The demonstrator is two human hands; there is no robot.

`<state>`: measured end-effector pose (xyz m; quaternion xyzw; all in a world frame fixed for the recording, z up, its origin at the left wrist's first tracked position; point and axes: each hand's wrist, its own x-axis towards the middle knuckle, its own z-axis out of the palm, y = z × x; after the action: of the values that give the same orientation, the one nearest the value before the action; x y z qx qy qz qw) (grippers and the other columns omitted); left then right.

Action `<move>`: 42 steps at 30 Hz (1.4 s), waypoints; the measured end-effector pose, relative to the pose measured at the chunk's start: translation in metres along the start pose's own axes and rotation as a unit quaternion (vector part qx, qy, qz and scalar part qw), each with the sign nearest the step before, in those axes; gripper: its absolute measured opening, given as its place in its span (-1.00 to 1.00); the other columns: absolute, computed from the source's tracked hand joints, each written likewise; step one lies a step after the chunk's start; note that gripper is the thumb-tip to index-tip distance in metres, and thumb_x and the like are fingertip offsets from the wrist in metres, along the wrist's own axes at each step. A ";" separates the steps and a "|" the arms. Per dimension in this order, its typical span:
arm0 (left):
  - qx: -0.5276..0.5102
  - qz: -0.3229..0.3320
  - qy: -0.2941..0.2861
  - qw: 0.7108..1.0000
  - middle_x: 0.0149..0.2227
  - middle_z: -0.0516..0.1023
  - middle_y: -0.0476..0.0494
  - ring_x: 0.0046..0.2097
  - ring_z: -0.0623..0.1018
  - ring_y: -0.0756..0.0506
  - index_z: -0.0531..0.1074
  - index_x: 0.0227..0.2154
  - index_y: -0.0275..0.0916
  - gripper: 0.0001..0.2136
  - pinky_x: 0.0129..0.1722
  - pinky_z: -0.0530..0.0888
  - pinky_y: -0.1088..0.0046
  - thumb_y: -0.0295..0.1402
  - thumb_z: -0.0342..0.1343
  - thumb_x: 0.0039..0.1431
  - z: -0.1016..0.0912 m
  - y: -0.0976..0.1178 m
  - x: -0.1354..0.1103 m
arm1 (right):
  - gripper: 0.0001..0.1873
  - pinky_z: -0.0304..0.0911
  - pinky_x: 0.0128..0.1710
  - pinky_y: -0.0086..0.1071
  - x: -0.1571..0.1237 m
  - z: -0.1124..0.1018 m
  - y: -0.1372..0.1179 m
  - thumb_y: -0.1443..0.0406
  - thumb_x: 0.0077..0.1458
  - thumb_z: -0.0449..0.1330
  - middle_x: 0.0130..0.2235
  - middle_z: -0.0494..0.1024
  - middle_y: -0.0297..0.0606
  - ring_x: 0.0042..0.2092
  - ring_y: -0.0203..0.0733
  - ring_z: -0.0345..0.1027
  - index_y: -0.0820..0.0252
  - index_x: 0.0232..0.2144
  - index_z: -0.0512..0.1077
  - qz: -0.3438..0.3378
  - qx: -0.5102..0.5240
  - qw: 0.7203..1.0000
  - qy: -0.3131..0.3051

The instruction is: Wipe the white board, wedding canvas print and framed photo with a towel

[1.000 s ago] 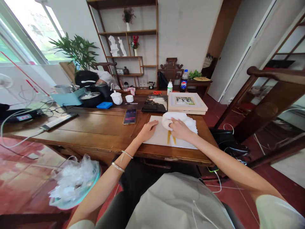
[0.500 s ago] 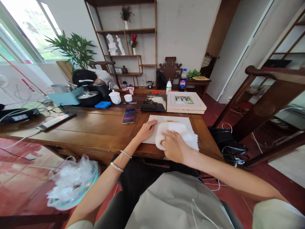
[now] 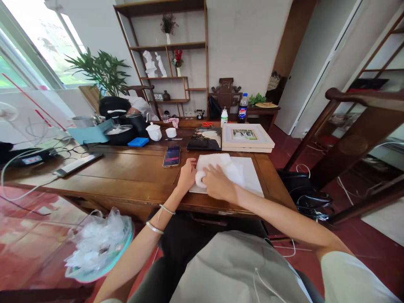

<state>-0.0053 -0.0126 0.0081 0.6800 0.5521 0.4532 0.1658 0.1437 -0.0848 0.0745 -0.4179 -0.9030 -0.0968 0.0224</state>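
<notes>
A white flat board (image 3: 251,179) lies on the wooden desk in front of me. On its left and middle part is a fluffy white cloth (image 3: 217,160), bunched near its left edge. My right hand (image 3: 217,183) is closed on the cloth and presses it against the board. At the board's left edge, my left hand (image 3: 187,176) has its fingers bent and holds the edge; its fingertips are partly hidden. A phone (image 3: 171,156) lies just beyond my left hand.
Behind the board are a white picture frame (image 3: 248,138), a dark photo panel (image 3: 204,139), red scissors (image 3: 207,124) and bottles. A teapot (image 3: 154,132), a cup (image 3: 171,133) and a blue box (image 3: 138,142) stand further left. A basin of plastic bags (image 3: 101,248) is on the floor.
My right hand and the cloth have moved left across the board, baring its right side. My left hand has shifted from lying on the board to its left edge, fingers now bent.
</notes>
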 end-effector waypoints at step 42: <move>-0.464 -0.232 -0.151 0.842 0.06 0.40 -0.30 0.09 0.42 -0.20 0.32 -0.01 -0.21 -0.43 0.10 0.32 0.15 -0.48 0.32 -0.16 -0.032 0.065 -0.055 | -0.81 0.31 -0.04 -0.12 -0.092 -0.046 0.063 0.28 -0.13 0.32 -0.32 0.57 -0.27 -0.22 -0.05 0.45 0.13 -0.36 0.47 0.219 0.409 0.715 0.524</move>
<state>0.0094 -0.0923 0.0483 0.4357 0.3870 0.4966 0.6432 0.2500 -0.1228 0.1180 -0.4365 -0.5816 0.0859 0.6811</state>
